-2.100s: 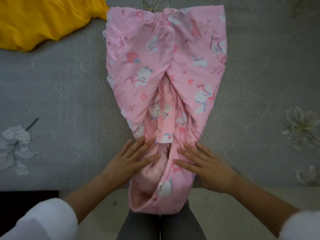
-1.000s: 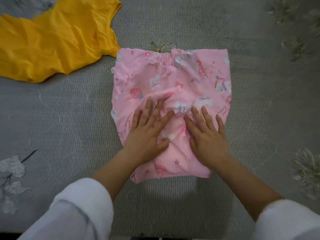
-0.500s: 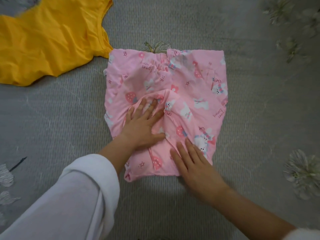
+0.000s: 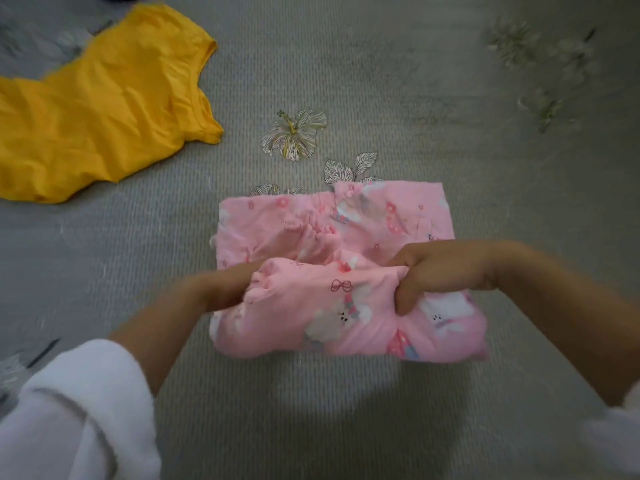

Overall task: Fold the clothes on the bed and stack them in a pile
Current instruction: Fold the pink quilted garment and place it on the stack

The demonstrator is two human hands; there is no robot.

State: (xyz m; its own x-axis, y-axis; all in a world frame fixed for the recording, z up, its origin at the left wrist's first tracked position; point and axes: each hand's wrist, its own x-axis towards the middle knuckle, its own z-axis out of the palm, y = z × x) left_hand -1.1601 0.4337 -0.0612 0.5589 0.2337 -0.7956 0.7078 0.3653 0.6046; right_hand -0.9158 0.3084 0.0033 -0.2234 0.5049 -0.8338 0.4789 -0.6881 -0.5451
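The bed (image 4: pixel 363 74) fills your view, its grey ribbed cover printed with pale flowers. Your yellow top (image 4: pixel 97 109) lies unfolded and creased toward the far left corner of the bed, well apart from the piece you are working on.

The pink trousers (image 4: pixel 349 317), printed with white bunnies and bows, sit in the middle of the bed, nearer the near edge than the far one. They are folded down to a short, wide bundle. The gathered waistband end lies flat on the far side, and the near layer is raised off the cover between your hands.

Your white left sleeve (image 4: pixel 76 410) covers the near left corner of the view.

Your right hand (image 4: pixel 446 271) grips the right end of the raised fold, fingers curled over the top and thumb pressed into the front. Your left hand (image 4: pixel 225 289) is blurred, but its fingers are curled into the bunched left end of that same fold.

Just beyond the trousers, a printed hibiscus flower (image 4: pixel 294 133) shows on the cover.
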